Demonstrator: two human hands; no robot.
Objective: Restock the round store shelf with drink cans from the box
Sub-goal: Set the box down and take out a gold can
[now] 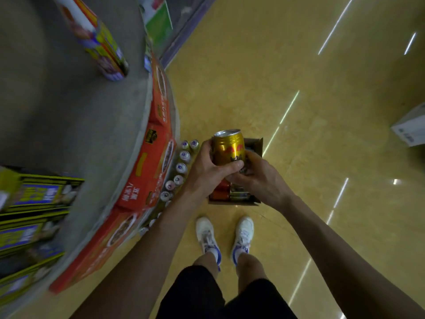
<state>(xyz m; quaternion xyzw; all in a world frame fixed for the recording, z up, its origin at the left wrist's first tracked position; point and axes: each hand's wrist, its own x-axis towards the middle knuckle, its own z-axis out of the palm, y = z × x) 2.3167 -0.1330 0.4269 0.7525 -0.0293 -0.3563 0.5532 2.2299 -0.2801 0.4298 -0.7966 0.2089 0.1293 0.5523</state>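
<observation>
The can (227,148) was held above the box (255,145), left hand (207,168) fingers curled around it, right hand (261,179) fingers curled at its base.

The gold can (227,147) carried black lettering low on its side that read "Red Bull", set under a red emblem. The thumb of the left hand (207,166) lay just beneath the words. The orange cartons (147,171) ranged along the rim of the round shelf (80,111) bore white Chinese characters and a small black badge, both too blurred to read. Print on the yellow-and-blue boxes (34,194) at the shelf's left edge, and dark marks on the white box (411,127) on the floor (322,203), could not be made out.
</observation>
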